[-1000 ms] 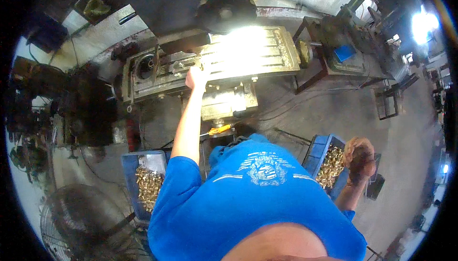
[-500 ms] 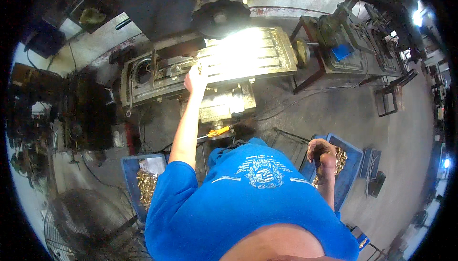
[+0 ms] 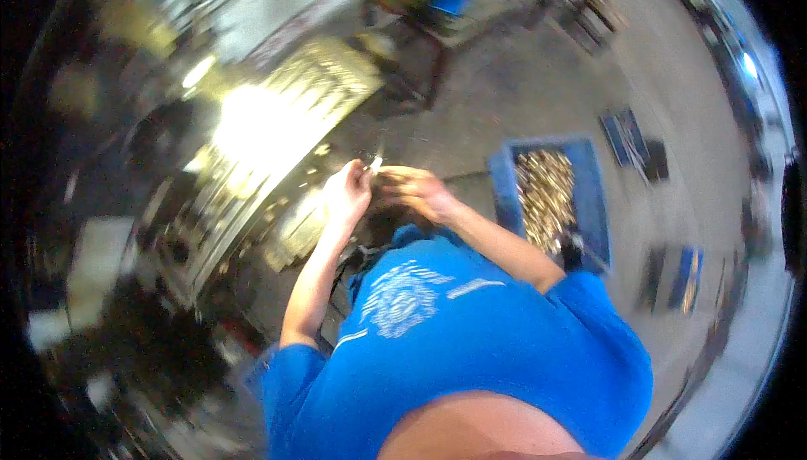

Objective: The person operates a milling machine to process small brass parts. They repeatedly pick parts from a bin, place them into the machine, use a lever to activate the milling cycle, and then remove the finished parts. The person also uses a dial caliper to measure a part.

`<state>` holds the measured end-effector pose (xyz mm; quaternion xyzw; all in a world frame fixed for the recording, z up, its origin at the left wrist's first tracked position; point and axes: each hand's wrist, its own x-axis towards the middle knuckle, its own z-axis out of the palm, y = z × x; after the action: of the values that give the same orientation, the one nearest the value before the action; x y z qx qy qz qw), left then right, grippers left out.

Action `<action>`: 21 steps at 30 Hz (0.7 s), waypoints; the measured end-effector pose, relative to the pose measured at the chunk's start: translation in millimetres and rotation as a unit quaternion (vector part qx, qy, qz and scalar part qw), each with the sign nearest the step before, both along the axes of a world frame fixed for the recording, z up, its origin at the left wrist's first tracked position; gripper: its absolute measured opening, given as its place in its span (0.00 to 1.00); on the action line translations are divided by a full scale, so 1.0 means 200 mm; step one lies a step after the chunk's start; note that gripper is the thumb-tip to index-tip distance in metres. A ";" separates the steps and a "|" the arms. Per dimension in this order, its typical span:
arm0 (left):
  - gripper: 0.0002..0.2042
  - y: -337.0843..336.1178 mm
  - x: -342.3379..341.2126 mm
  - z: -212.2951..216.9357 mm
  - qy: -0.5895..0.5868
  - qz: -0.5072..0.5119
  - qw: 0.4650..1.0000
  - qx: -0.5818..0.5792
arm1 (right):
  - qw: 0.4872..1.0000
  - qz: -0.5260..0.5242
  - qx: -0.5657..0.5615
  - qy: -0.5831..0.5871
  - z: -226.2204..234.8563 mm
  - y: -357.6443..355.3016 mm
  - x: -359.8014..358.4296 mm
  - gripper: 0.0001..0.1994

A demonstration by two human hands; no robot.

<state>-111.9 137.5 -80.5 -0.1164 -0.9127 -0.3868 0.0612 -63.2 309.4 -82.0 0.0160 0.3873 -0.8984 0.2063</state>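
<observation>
Both hands met in front of the chest: the left hand (image 3: 349,191) and right hand (image 3: 420,191) were raised side by side, almost touching, and between their fingers sat a small pale part (image 3: 376,162) — too blurred to tell its kind. The left fingers looked pinched on it; the right fingers curled close beside it, but whether they gripped it too could not be told. By the look of it the step in hand was passing or turning the part between the hands, above the gap between the body and the machine (image 3: 277,124). Any next move would seem to call for a firm pinch in one hand and a careful reach, since the part was tiny and the view was smeared with motion. The machine's bed lay up and left of the hands under a hard glare, its slots barely readable. A blue bin (image 3: 586,176) of brassy pieces (image 3: 542,195) stood on the floor (image 3: 504,90) to the right, just beyond the right forearm. Dark, flat blue things lay further right, well apart. Nothing stood between hands and machine — only glare and blur hid detail.
</observation>
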 end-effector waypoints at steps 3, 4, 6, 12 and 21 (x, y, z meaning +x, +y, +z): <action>0.09 0.18 0.11 -0.05 -0.048 -0.030 0.994 0.088 | 0.994 -0.017 0.099 0.040 -0.11 0.01 0.00 0.25; 0.09 0.21 0.14 -0.04 -0.034 -0.045 0.992 0.111 | 0.993 -0.036 0.104 0.047 -0.10 0.03 0.01 0.24; 0.09 0.25 0.16 -0.07 -0.085 -0.100 0.986 0.106 | 0.985 -0.065 0.151 0.055 -0.08 0.10 0.06 0.23; 0.09 -0.27 0.09 -0.19 -0.133 -0.017 0.990 0.035 | 0.920 -0.238 0.304 0.064 0.13 0.62 0.28 0.18; 0.20 -0.91 0.54 -0.40 -0.396 0.027 0.866 -0.303 | 0.646 -0.045 0.756 -0.097 -0.07 1.22 0.61 0.08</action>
<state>-3.1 -44.1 -159.6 0.0584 -0.9353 -0.1028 -0.3336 59.3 553.1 -95.9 0.2712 0.9085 -0.2949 0.1187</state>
